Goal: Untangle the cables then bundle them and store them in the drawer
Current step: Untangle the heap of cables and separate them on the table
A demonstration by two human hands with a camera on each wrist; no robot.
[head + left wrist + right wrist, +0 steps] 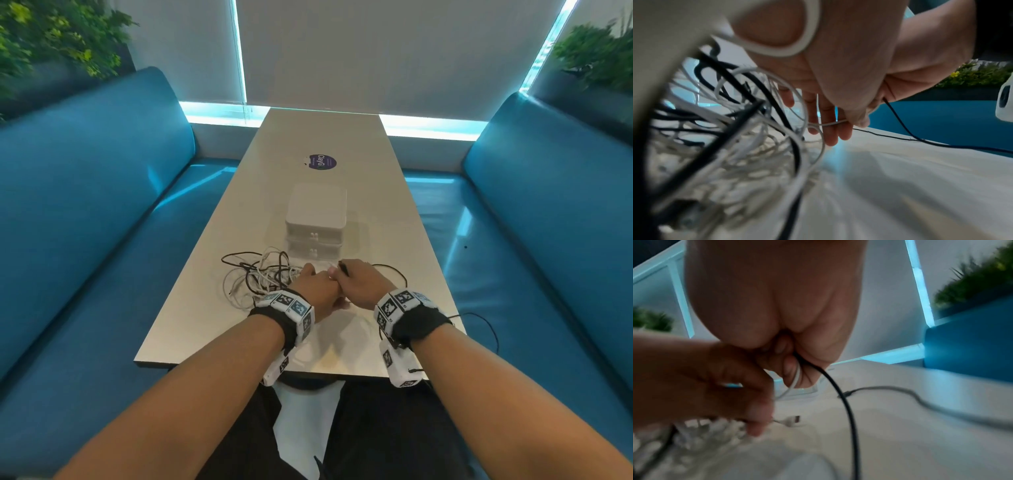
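right hand (359, 281) gripping black cable (846, 404)

Tangled blk/wht cables (260, 277) before closed drawer unit (315, 219)

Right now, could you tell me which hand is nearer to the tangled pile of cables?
Left. The left hand sits at the right edge of the cable pile, touching its white loops. The right hand is further right, apart from it, gripping a black cable.

- This looks like a booth in a café or office break room.
- A long tabletop (322, 137) stands in the middle.
- Blue padded benches (85, 192) run along both sides of it.
- Green plants (51, 41) sit behind the benches.
- Window blinds (376, 51) hang past its far end.
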